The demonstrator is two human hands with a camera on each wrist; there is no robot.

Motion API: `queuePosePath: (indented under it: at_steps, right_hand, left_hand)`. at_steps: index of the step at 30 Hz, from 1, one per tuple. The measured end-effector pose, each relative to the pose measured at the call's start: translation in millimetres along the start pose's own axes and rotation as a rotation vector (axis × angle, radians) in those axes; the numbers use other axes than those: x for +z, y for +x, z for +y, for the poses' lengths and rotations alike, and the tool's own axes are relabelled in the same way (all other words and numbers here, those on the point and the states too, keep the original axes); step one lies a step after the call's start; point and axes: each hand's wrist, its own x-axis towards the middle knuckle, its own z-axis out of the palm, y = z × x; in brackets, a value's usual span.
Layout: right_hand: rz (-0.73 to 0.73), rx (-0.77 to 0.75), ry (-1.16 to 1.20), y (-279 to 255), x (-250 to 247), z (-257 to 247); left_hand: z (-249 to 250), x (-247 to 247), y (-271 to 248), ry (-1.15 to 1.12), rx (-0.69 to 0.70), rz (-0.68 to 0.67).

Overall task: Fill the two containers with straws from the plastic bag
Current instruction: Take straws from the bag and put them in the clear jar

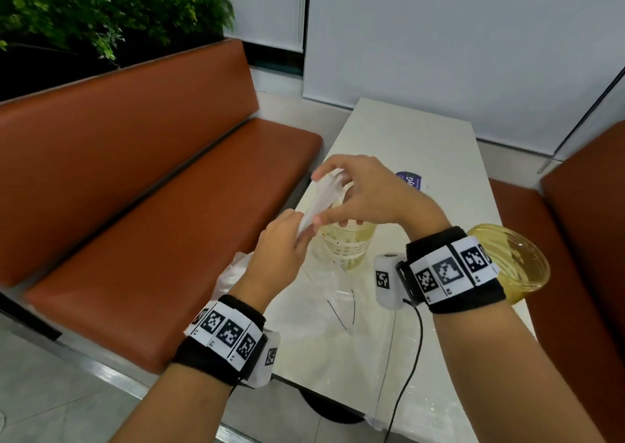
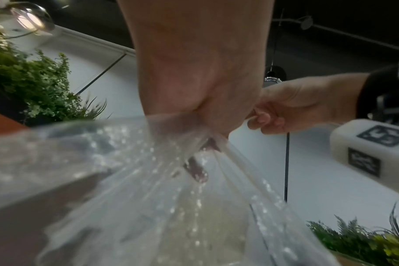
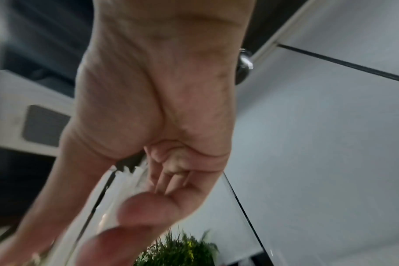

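Observation:
Over the table, both hands hold a bundle of white straws (image 1: 321, 197) still partly inside the clear plastic bag (image 1: 236, 273). My left hand (image 1: 296, 236) grips the bag around the bundle's lower end; the bag hangs crumpled below it, filling the left wrist view (image 2: 137, 198). My right hand (image 1: 326, 199) pinches the upper end of the straws (image 3: 131, 180) between thumb and fingers. Just beneath the hands stands a yellowish clear container (image 1: 348, 246). A second yellowish container (image 1: 514, 260) stands to the right, partly hidden behind my right wristband.
The white table (image 1: 422, 144) is narrow, with a purple sticker (image 1: 411, 180) behind the hands. Orange benches (image 1: 169, 205) flank both sides. A black cable (image 1: 411, 358) runs from my right wrist over the table's near edge. Green plants (image 1: 101, 9) stand behind the left bench.

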Motion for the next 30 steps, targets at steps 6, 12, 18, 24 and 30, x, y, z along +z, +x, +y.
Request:
queuePosePath:
  at_steps: [6, 12, 18, 24, 30]
  right_hand:
    - [0.226, 0.047, 0.220, 9.1, 54.9, 11.7]
    - [0.395, -0.038, 0.081, 17.1, 61.2, 3.2]
    - [0.671, -0.148, 0.176, 18.6, -32.5, -14.0]
    - [0.826, -0.020, -0.127, 38.6, -51.3, 36.3]
    - [0.511, 0.339, -0.225, 59.4, 13.6, 117.0]
  left_hand:
    - [10.7, -7.7, 7.6, -0.221, 0.027, 0.024]
    - [8.9, -12.7, 5.8, -0.175, -0.090, 0.007]
    - [1.7, -21.0, -0.9, -0.019, -0.161, -0.055]
    - [6.3, -37.0, -2.9, 0.001, -0.183, -0.071]
    - [16.1, -53.1, -2.2, 0.000, -0.150, -0.038]
